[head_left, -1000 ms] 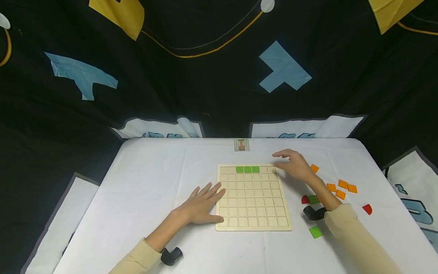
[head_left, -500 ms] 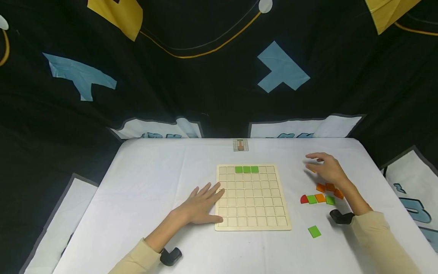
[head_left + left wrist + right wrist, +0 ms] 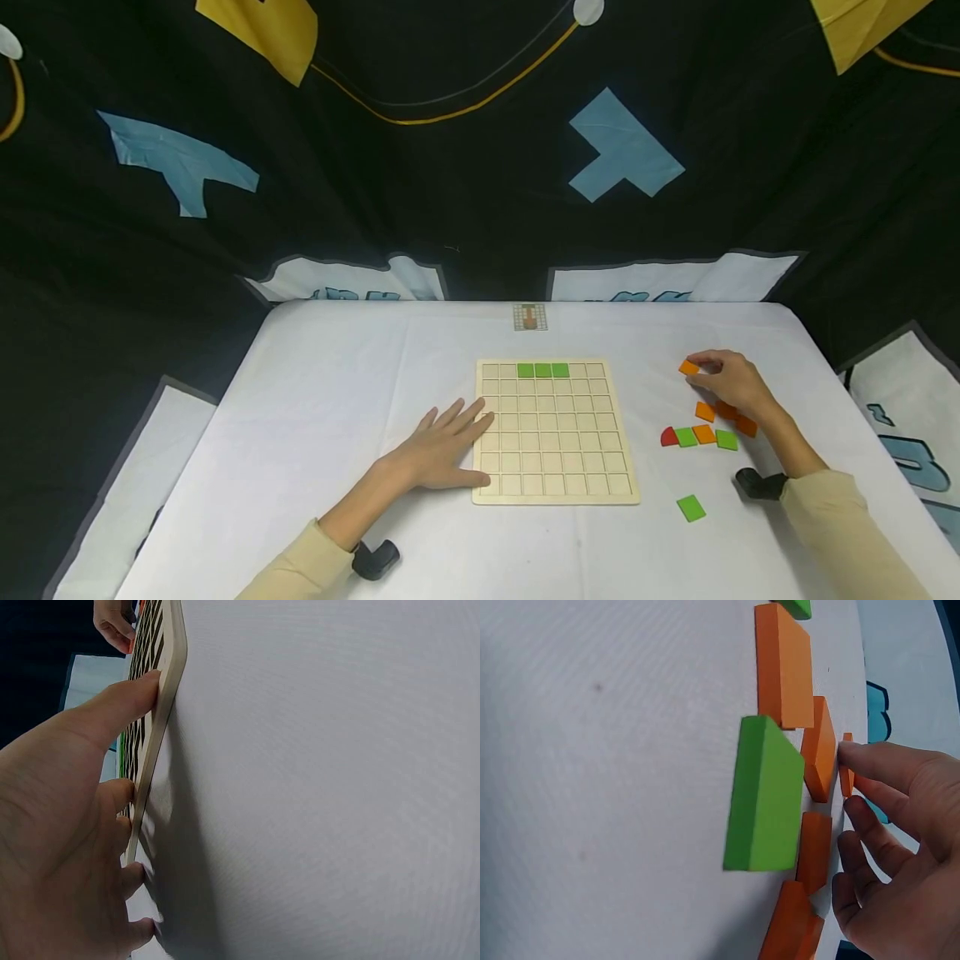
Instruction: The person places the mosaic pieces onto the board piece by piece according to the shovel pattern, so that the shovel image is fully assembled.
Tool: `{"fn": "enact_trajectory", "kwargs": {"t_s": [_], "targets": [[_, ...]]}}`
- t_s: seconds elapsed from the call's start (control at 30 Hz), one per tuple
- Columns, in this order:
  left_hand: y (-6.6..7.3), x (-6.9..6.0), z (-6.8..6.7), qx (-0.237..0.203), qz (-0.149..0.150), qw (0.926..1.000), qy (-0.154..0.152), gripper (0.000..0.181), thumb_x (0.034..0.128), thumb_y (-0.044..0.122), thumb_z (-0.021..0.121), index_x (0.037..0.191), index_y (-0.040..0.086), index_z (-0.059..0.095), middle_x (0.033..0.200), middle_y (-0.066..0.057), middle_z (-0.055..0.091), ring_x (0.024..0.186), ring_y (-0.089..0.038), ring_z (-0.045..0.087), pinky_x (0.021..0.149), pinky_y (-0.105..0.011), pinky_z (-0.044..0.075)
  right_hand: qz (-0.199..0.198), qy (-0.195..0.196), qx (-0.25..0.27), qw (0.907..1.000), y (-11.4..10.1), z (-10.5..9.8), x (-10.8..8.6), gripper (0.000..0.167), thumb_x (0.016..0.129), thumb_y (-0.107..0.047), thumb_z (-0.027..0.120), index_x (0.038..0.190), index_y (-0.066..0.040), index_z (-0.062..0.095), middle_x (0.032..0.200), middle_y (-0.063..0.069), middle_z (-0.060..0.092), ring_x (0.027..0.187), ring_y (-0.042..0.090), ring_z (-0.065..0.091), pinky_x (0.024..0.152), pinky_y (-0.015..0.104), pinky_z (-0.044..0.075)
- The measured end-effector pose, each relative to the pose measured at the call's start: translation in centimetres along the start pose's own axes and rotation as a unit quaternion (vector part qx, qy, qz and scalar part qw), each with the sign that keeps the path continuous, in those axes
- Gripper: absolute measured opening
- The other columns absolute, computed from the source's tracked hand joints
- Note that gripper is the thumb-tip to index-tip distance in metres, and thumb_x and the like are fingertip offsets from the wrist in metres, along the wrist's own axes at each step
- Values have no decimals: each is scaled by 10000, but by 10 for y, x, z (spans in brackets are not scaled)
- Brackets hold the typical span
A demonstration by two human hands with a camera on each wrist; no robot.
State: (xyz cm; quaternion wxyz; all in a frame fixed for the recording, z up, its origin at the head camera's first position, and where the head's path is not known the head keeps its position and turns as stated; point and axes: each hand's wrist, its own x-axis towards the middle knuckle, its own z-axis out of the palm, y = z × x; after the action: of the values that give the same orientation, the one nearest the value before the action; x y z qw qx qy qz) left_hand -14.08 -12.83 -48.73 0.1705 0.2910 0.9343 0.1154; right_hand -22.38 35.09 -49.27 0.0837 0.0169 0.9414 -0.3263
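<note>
My left hand lies with spread, straight fingers on the left edge of a pale wooden grid board. In the left wrist view its thumb rests on the board's rim. Three green square tiles sit side by side in the board's top row. Right of the board, my right hand pinches a small orange square tile between thumb and fingers, close to the tabletop. The right wrist view shows the thumb against this orange tile, with the other fingers curled behind it.
Below the right hand lie several orange tiles, a green tile and a red rounded piece. Another green tile lies nearer the front. A small patterned card is at the table's back edge, before a black curtain.
My right hand has moved right from the board's top corner to the orange tile and taken hold of it. My left hand stays in place on the board.
</note>
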Motion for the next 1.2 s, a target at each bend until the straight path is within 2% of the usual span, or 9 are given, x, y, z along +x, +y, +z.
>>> {"fn": "enact_trajectory", "kwargs": {"t_s": [0.23,0.4,0.5,0.67,0.9,1.2], "targets": [[0,0,0,3,26,10000,20,916,896,655,583,1600,169,257,1666,-67,108,1506,-349,95,1152,-629,96,-91,73,0,9999,-2,2,0,410,964,-132,657,1309,77,589,1329,345,505,1159,487,468,1007,639,392],[1,0,-1,-14,16,10000,15,915,894,650,591,1599,168,261,1665,-68,112,1505,-350,96,1150,-632,96,-195,50,62,9998,-14,4,1,406,956,-137,659,1304,65,605,1324,323,529,1153,473,478,994,610,422],[1,-1,-2,-41,6,10000,9,915,894,646,596,1598,166,262,1665,-70,114,1505,-351,96,1151,-632,93,-235,138,106,9996,-27,7,1,382,948,-142,666,1290,26,638,1317,280,562,1144,439,490,940,563,476],[1,0,-2,-33,-3,10000,4,918,894,650,590,1599,165,259,1665,-71,112,1506,-349,94,1153,-628,90,-679,204,192,9973,-56,11,1,345,930,-119,673,1254,-3,678,1307,228,608,1162,424,494,887,552,471],[2,-1,-3,-49,-24,10000,-11,912,896,645,595,1599,170,261,1665,-66,116,1506,-346,94,1152,-629,90,-1315,168,534,9897,-93,29,8,317,919,-104,698,1222,-10,705,1248,187,662,1143,400,535,948,562,426],[2,-1,-2,-36,-25,10000,-22,911,897,646,592,1599,170,259,1664,-66,117,1506,-346,94,1155,-624,88,-1582,-274,654,9849,-133,59,10,292,901,-123,701,1183,-57,742,1209,116,693,1151,380,557,903,520,478]]}}
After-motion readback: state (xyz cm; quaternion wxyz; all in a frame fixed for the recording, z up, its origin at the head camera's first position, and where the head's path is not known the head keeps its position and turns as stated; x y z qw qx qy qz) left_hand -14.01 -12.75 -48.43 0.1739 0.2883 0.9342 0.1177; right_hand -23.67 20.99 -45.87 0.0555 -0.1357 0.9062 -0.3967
